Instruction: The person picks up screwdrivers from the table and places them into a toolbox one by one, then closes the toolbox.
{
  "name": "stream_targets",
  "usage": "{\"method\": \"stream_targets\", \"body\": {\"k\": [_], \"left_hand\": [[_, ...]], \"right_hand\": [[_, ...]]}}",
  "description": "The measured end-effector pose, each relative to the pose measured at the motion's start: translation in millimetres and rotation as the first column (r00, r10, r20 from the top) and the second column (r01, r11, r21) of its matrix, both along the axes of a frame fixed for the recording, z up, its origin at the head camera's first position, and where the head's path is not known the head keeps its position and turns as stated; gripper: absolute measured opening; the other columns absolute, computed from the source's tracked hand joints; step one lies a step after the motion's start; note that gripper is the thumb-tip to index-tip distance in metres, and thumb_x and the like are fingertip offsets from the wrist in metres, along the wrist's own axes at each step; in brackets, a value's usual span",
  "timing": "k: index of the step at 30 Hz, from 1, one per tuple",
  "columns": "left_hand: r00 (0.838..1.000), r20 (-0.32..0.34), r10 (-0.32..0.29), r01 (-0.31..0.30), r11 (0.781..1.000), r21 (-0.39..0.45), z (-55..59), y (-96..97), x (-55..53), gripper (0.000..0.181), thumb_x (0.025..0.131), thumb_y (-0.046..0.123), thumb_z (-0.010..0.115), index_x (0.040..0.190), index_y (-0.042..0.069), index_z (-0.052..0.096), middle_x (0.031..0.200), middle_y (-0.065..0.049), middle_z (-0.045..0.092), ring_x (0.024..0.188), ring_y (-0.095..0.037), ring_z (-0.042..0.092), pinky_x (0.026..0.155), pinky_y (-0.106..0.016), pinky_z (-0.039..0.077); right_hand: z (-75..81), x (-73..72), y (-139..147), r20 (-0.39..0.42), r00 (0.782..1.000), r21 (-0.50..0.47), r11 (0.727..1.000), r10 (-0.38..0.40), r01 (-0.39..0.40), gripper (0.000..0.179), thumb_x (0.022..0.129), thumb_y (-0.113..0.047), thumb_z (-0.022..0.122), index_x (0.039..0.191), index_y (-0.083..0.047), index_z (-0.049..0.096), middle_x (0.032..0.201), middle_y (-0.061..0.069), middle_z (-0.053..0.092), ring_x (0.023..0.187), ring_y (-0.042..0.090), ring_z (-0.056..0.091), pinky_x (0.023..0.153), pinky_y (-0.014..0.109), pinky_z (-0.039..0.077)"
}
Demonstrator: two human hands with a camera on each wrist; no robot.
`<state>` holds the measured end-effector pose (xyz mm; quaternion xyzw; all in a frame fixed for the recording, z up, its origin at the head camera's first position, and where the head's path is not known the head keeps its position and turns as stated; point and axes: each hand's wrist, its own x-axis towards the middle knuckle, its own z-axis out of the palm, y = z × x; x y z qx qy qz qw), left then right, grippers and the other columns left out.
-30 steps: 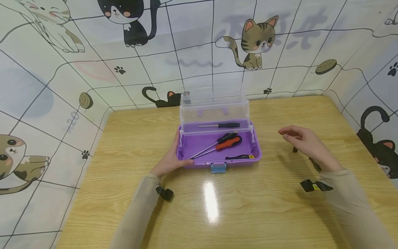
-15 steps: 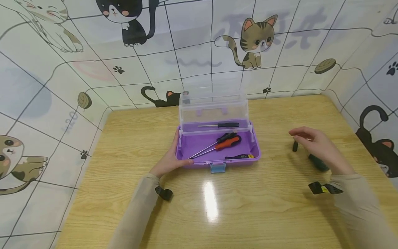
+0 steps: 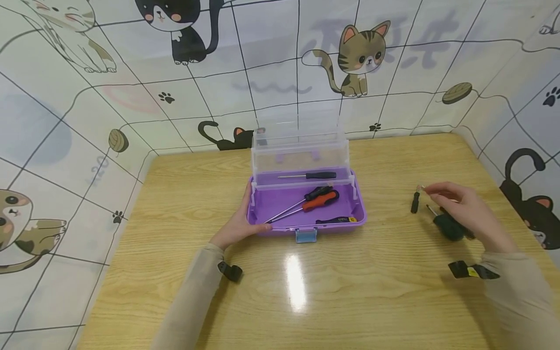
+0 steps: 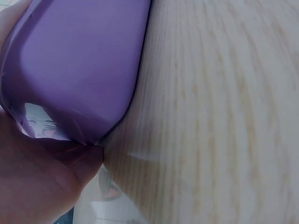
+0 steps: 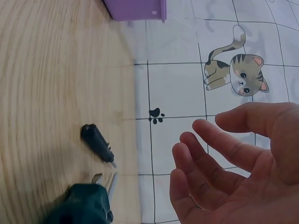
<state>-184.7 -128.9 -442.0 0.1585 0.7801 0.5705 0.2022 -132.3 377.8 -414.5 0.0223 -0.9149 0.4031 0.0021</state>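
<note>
your left hand (image 3: 237,224) grips the purple box (image 3: 280,197) at your twelve o'clock, while your empty right hand (image 3: 467,210), fingers loosely parted, hovers at two, where dipping carelessly could roll the green-handled tool (image 3: 447,227) into the small screwdriver (image 3: 415,202).

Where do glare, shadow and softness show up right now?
Head: bright glare streak on the table before the purple box, soft shadow beside the right sleeve; left wrist: pale patch near the left hand; right wrist: dark green tool looks soft.
</note>
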Motion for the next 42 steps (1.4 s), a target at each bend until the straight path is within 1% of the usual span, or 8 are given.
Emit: {"method": "stream_targets", "body": {"k": [9, 19, 23, 28, 32, 34, 37, 42], "left_hand": [[0.999, -0.044, 0.006, -0.006, 1.0, -0.01, -29.2, -3.7, -9.7, 0.127, 0.075, 0.02, 0.083, 0.151, 0.034, -0.018, 0.159, 0.008, -0.014, 0.144, -0.018, -0.005, 0.114, -0.05, 0.005], [0.998, -0.06, 0.0, -0.001, 1.0, -0.019, -27.1, -4.7, -9.8, 0.129, 0.073, 0.028, 0.085, 0.15, 0.043, -0.017, 0.16, 0.006, -0.008, 0.145, -0.022, 0.003, 0.114, -0.051, 0.01], [0.997, -0.069, -0.022, 0.017, 0.997, -0.071, -24.4, -6.0, -11.6, 0.129, 0.073, 0.03, 0.085, 0.146, 0.049, -0.02, 0.16, 0.003, -0.007, 0.145, -0.027, 0.008, 0.113, -0.051, 0.014], [0.987, -0.137, -0.085, 0.069, 0.991, -0.117, -17.6, -7.7, -15.3, 0.131, 0.074, 0.029, 0.085, 0.149, 0.038, -0.021, 0.161, -0.007, -0.002, 0.143, -0.033, 0.014, 0.113, -0.051, 0.017], [0.974, -0.207, -0.089, 0.036, 0.968, -0.248, -12.9, -9.7, -16.6, 0.126, 0.074, 0.034, 0.084, 0.154, 0.027, -0.015, 0.16, -0.015, 0.003, 0.144, -0.036, 0.008, 0.112, -0.055, 0.013], [0.968, -0.234, -0.089, 0.006, 0.943, -0.334, -10.7, -9.7, -16.8, 0.123, 0.076, 0.04, 0.081, 0.155, 0.023, -0.012, 0.159, -0.02, 0.002, 0.144, -0.04, 0.001, 0.112, -0.058, 0.01], [0.964, -0.246, -0.101, -0.009, 0.911, -0.413, -7.7, -8.0, -18.4, 0.122, 0.077, 0.046, 0.078, 0.155, 0.016, -0.011, 0.158, -0.024, -0.004, 0.143, -0.041, -0.01, 0.111, -0.059, 0.004], [0.956, -0.248, -0.155, 0.011, 0.866, -0.5, -2.4, -5.0, -21.3, 0.123, 0.079, 0.05, 0.074, 0.153, 0.008, -0.015, 0.156, -0.029, -0.005, 0.142, -0.043, -0.009, 0.113, -0.054, 0.001]], "right_hand": [[-4.5, 10.3, 18.2, 0.012, 0.998, -0.008, 0.998, -0.061, 0.061, 0.028, 0.1, -0.015, 0.052, 0.121, 0.003, 0.057, 0.099, -0.035, 0.05, 0.091, -0.014, 0.044, 0.069, 0.01, 0.037], [-7.1, 17.2, 28.9, 0.105, 0.989, 0.071, 0.993, -0.1, 0.092, 0.042, 0.103, -0.029, 0.048, 0.13, 0.002, 0.052, 0.11, -0.028, 0.043, 0.095, -0.014, 0.035, 0.069, 0.017, 0.036], [-12.3, 19.6, 34.2, 0.069, 0.993, 0.036, 0.995, -0.093, 0.091, 0.035, 0.102, -0.022, 0.051, 0.125, 0.004, 0.054, 0.105, -0.034, 0.045, 0.093, -0.016, 0.038, 0.067, 0.011, 0.037], [-19.5, 24.0, 41.4, 0.046, 0.995, 0.014, 0.996, -0.089, 0.089, 0.028, 0.1, -0.015, 0.053, 0.119, 0.005, 0.056, 0.101, -0.037, 0.045, 0.089, -0.017, 0.04, 0.065, 0.009, 0.038], [-23.4, 27.4, 45.0, 0.061, 0.992, 0.029, 0.994, -0.108, 0.107, 0.027, 0.1, -0.016, 0.053, 0.118, 0.004, 0.057, 0.1, -0.039, 0.044, 0.087, -0.018, 0.04, 0.063, 0.01, 0.04], [-24.9, 28.7, 46.2, 0.06, 0.991, 0.038, 0.992, -0.121, 0.119, 0.027, 0.1, -0.016, 0.053, 0.117, 0.004, 0.057, 0.099, -0.039, 0.043, 0.086, -0.02, 0.04, 0.062, 0.011, 0.04], [-27.3, 30.3, 48.3, 0.069, 0.988, 0.043, 0.99, -0.141, 0.138, 0.027, 0.1, -0.017, 0.053, 0.117, 0.004, 0.057, 0.098, -0.039, 0.043, 0.084, -0.02, 0.041, 0.061, 0.011, 0.041], [-31.8, 33.2, 51.4, 0.095, 0.983, 0.054, 0.987, -0.159, 0.154, 0.034, 0.1, -0.018, 0.053, 0.12, 0.009, 0.054, 0.098, -0.036, 0.044, 0.083, -0.021, 0.039, 0.061, 0.01, 0.039]]}}
